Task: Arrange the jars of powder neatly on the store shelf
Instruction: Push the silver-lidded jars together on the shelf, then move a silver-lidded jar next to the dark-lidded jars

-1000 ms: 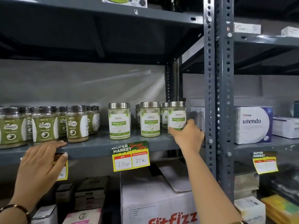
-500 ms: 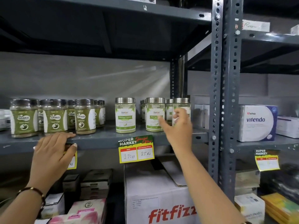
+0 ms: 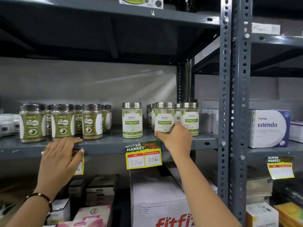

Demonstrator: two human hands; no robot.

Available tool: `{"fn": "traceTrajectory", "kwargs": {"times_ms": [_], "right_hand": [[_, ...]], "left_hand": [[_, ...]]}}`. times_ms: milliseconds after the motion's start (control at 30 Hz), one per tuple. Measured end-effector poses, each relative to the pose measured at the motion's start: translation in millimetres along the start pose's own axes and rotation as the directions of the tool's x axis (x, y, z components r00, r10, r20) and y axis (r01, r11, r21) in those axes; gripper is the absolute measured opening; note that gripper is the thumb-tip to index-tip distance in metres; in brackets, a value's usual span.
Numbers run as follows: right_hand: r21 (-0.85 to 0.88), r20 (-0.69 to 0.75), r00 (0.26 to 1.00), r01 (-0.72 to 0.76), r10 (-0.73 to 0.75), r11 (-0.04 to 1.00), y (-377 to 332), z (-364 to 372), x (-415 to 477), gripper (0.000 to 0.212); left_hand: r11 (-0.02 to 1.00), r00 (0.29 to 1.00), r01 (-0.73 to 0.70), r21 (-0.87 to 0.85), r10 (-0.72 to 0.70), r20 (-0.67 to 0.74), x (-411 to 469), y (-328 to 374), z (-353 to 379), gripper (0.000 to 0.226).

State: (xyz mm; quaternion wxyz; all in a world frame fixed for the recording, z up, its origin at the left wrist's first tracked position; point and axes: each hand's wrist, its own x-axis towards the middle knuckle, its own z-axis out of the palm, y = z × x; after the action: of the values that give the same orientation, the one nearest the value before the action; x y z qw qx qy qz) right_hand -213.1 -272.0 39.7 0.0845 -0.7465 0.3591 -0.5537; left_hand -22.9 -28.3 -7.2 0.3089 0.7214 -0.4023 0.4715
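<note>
On the grey middle shelf [image 3: 111,145] stand several silver-lidded Moringa Leaves jars of pale green powder. One jar [image 3: 132,120] stands alone at the centre. My right hand [image 3: 176,139] grips the lower part of the middle front jar [image 3: 164,117], with the rightmost jar [image 3: 190,118] close beside it. More such jars stand behind, partly hidden. To the left is a group of dark-lidded Gaska jars [image 3: 63,122] with olive labels. My left hand [image 3: 61,157] rests on the shelf's front edge below them, covering a yellow price tag.
A steel upright [image 3: 234,112] bounds the shelf on the right; beyond it sits a white Vitendo box [image 3: 268,128]. A price tag [image 3: 144,155] hangs from the shelf edge. A Fitfizz carton [image 3: 157,202] and small boxes fill the level below.
My right hand left the rightmost jar, moved left and closed on the middle front jar. My left hand stayed on the shelf edge. The view shifted slightly.
</note>
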Motion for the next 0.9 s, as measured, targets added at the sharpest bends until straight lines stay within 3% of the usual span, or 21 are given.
{"fn": "traceTrajectory", "kwargs": {"times_ms": [533,600,667,733,800,833,900], "right_hand": [[-0.056,0.069,0.997,-0.018,0.022,0.998,-5.1,-3.2,0.1,0.058],[-0.006,0.100,0.994,-0.040,0.040,0.999,-4.1,-5.5,0.6,0.063],[0.151,0.060,0.995,-0.087,0.079,0.985,-6.9,-11.5,-2.0,0.069],[0.309,-0.176,0.984,0.025,0.031,0.951,-21.6,-18.5,-16.3,0.055],[0.373,-0.367,0.922,0.271,-0.128,0.887,-52.7,-20.6,-37.2,0.031],[0.426,-0.353,0.911,0.360,-0.214,0.830,-70.1,-16.8,-45.4,0.026],[0.566,-0.150,0.922,0.375,-0.356,0.734,-103.2,1.1,-54.4,0.023]], "left_hand": [[1.000,1.000,0.003,-0.002,-0.003,-0.006,-0.6,-2.6,2.6,0.038],[1.000,1.000,0.004,0.000,-0.004,-0.006,-1.0,-3.8,2.9,0.039],[1.000,1.000,0.005,-0.001,-0.005,-0.011,-0.7,-4.9,3.5,0.038],[1.000,1.000,0.006,0.001,-0.006,-0.013,-0.5,-5.3,3.6,0.037],[1.000,1.000,0.008,0.001,-0.008,-0.011,-0.9,-5.3,3.3,0.035],[1.000,1.000,0.007,0.003,-0.007,-0.008,-1.2,-5.8,3.1,0.035],[1.000,1.000,0.003,0.006,-0.003,0.008,-1.9,-7.9,3.2,0.033]]}}
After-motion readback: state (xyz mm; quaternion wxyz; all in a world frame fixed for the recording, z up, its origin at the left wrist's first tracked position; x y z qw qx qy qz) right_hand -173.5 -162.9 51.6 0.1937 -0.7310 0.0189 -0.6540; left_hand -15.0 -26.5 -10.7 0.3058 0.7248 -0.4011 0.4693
